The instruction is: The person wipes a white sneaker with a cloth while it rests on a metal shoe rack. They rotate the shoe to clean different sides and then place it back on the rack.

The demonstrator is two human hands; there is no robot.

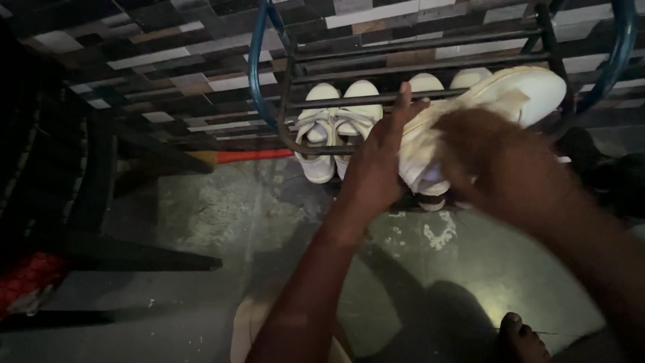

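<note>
In front of the rack: two bare hands hold up one white shoe (pixel 470 114) above the grey floor (pixel 222 222).
Left hand (pixel 376 161): it is on the left side of the held shoe, palm against it, fingers stretched upward and one fingertip pointing toward the rack bars.
Right hand (pixel 490 161): it lies over the middle of the same shoe; it is blurred, so I cannot tell exactly how the fingers close, but it seems to press on the shoe from above.
Hands together: both are clamped on this one shoe, one hand at each side, close to each other.
Held shoe: it is tilted, its toe pointing to the upper right, in front of the right part of the rack.
Rack (pixel 416 50): one metal shoe rack with dark bars and a blue curved frame, standing against a wall of many small tiles (pixel 168 60).
Shoes on the rack: one pair of white shoes (pixel 339 124) stands at the left, toes toward the wall, side by side and touching. Two more white toes (pixel 443 82) show behind the bars, partly hidden by the held shoe.
Count of white shoes: five visible in total, one held and four on the rack.
Other things: one orange and yellow stick (pixel 242 156) lies on the floor left of the rack; one bare foot (pixel 521 336) shows at the bottom edge.
</note>
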